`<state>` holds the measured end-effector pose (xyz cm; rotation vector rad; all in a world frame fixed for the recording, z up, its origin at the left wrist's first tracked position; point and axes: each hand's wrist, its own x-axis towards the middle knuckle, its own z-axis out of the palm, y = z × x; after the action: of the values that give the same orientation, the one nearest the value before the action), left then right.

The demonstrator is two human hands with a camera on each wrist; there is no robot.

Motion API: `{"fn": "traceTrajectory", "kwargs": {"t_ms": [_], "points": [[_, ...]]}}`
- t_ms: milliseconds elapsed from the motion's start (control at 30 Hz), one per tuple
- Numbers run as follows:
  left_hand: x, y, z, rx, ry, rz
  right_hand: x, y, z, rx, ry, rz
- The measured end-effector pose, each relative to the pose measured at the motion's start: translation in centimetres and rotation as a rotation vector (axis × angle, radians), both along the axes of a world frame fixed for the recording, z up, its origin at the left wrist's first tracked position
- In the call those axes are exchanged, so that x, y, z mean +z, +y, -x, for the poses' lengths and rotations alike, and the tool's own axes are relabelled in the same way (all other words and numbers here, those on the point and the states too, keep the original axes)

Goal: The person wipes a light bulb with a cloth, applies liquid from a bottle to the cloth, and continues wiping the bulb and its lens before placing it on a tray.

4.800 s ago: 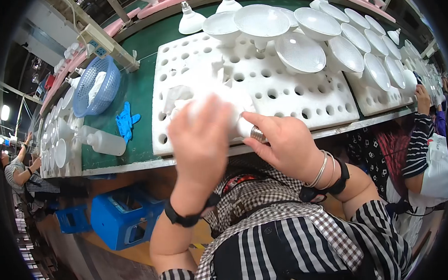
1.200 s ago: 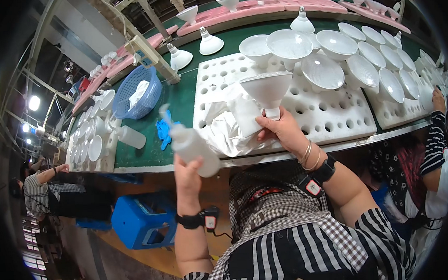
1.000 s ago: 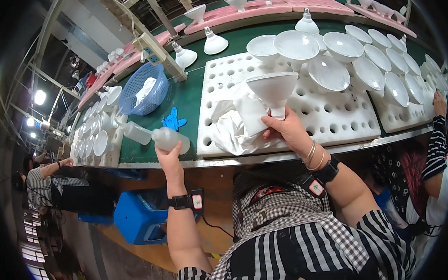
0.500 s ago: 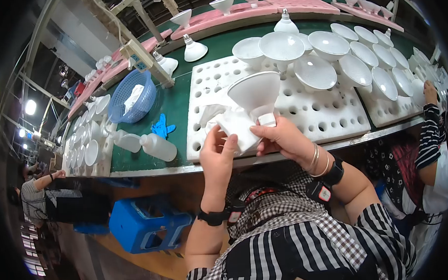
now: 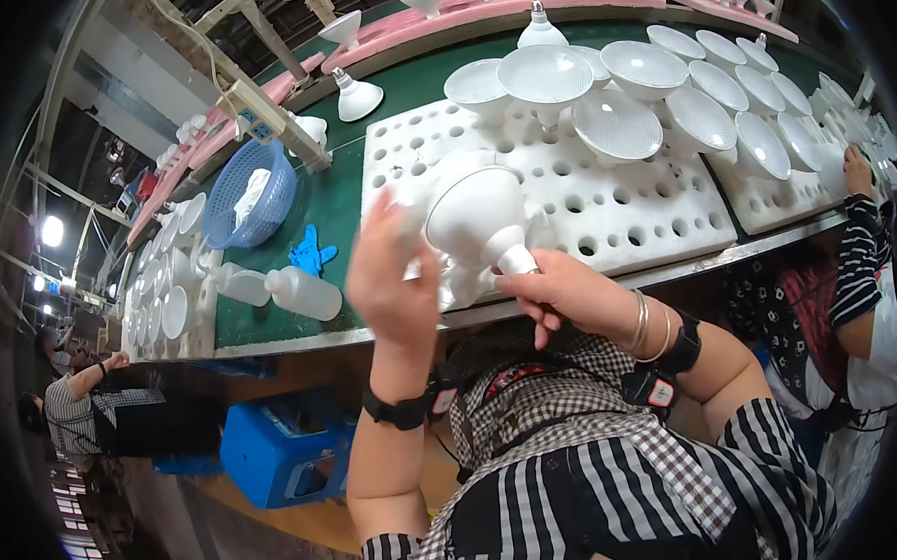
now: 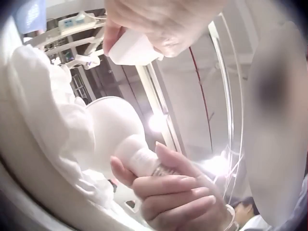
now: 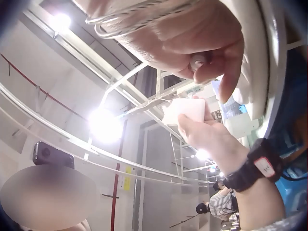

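Note:
My right hand (image 5: 569, 290) grips a white cone-shaped lamp bulb (image 5: 476, 214) round its narrow base. The bulb is tilted, its wide end up and to the left over the foam board (image 5: 650, 196). In the left wrist view, the threaded metal end of the bulb (image 6: 115, 125) shows between the right fingers. My left hand (image 5: 398, 272), blurred, is raised just left of the bulb. It pinches a white sponge-like block (image 7: 187, 110), seen in both wrist views and hidden by the hand in the head view. A crumpled white cloth (image 6: 53, 120) lies beside the bulb.
Several finished-looking bulbs (image 5: 617, 127) stand face up in the board's holes. Left on the green table are two white plastic bottles, the nearer bottle (image 5: 304, 293) lying down, a blue glove (image 5: 312, 251) and a blue basket (image 5: 250, 199). A blue stool (image 5: 286, 447) stands below.
The left hand has put the bottle down on the table at left, taken the white block and raised it to the bulb's left. The right hand has tilted the bulb further left.

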<state>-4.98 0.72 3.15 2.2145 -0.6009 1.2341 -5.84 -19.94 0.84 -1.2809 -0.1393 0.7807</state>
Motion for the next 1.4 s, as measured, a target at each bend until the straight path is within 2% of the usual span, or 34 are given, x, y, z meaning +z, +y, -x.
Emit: {"fn": "traceTrajectory", "kwargs": {"t_ms": [67, 133, 267, 333, 400, 467, 500, 533, 600, 633, 667, 733, 767, 833, 900, 933, 1000, 1067, 1133, 1200, 1233, 1267, 1333, 1400], "points": [[-0.1, -1.8, -0.3, -0.048, 0.084, -0.099, 0.4, -0.2, -0.1, 0.019, -0.045, 0.074], [0.4, -3.2, -0.6, -0.073, 0.086, -0.463, 0.3, -0.7, -0.5, 0.051, 0.074, 0.025], [-1.9, 0.0, -3.7, -0.093, 0.104, -0.306, 0.4, -1.3, -0.7, 0.026, 0.050, 0.003], [-1.6, 1.0, -4.0, 0.115, 0.234, 0.080, 1.1, -1.4, -0.9, 0.061, 0.048, 0.045], [-1.5, 0.3, -3.1, 0.132, 0.188, 0.086, 1.3, -1.5, -1.2, 0.062, 0.053, 0.040], [-1.4, -1.9, -1.5, -0.204, 0.030, -0.233, 1.2, -1.6, -1.4, 0.072, 0.067, 0.040], [-0.9, -2.8, -0.2, -0.138, 0.061, -0.469, 1.1, -1.6, -1.7, 0.082, 0.047, 0.061], [-1.4, -2.1, -0.9, -0.131, 0.066, -0.464, 1.0, -1.7, -1.8, 0.096, 0.029, 0.082], [-2.1, 0.3, -3.7, 0.028, 0.090, -0.254, 1.2, -2.1, -2.4, 0.098, 0.054, 0.090], [-2.2, 1.1, -4.2, -0.017, 0.202, -0.117, 1.5, -2.2, -2.4, 0.089, 0.083, 0.097], [-2.8, 1.1, -4.1, -0.024, 0.202, -0.118, 2.0, -2.2, -2.0, 0.083, 0.084, 0.097], [-2.5, 0.2, -3.5, -0.063, 0.215, -0.074, 3.8, -1.9, -1.0, -0.037, -0.390, 0.566], [-2.7, -0.2, -3.5, -0.058, 0.201, -0.080, 3.1, -2.0, -0.9, -0.039, -0.389, 0.567], [-2.5, -0.9, -3.9, -0.008, 0.182, -0.083, 1.9, -2.1, -1.0, -0.237, -1.229, 0.890], [-2.2, -1.2, -3.8, 0.045, 0.164, -0.081, 2.2, -2.2, -1.1, -0.207, -1.133, 0.913], [-2.1, -1.3, -3.6, 0.024, 0.142, -0.178, 2.6, -2.3, -1.2, -0.180, -1.036, 0.929], [-2.4, -1.3, -2.9, 0.007, 0.115, -0.275, 1.5, -2.9, -2.3, -0.199, -1.054, 0.856], [-4.0, -0.7, -1.2, 0.089, 0.102, -0.271, 1.5, -3.2, -3.4, -0.230, -1.085, 0.775], [-6.3, 0.3, 0.6, 0.080, 0.123, -0.272, 1.5, -3.3, -3.6, -0.260, -0.922, 0.742], [-7.3, 1.3, 1.8, 0.068, 0.218, -0.217, 1.7, -3.7, -3.7, -0.265, -0.918, 0.715], [-7.1, 1.7, 1.9, 0.065, 0.193, -0.058, 1.9, -3.8, -3.7, -0.269, -0.915, 0.687], [-6.9, 2.0, 2.0, 0.072, 0.198, -0.054, 2.3, -3.7, -3.2, -0.259, -0.914, 0.687], [-4.0, 1.6, 1.7, 0.135, 0.166, 0.278, 3.1, -3.1, -1.9, -0.181, -1.220, 0.931], [-1.8, 0.4, 1.1, 0.122, 0.153, 0.260, 2.8, -2.3, -0.7, -0.156, -1.299, 0.911]]}}
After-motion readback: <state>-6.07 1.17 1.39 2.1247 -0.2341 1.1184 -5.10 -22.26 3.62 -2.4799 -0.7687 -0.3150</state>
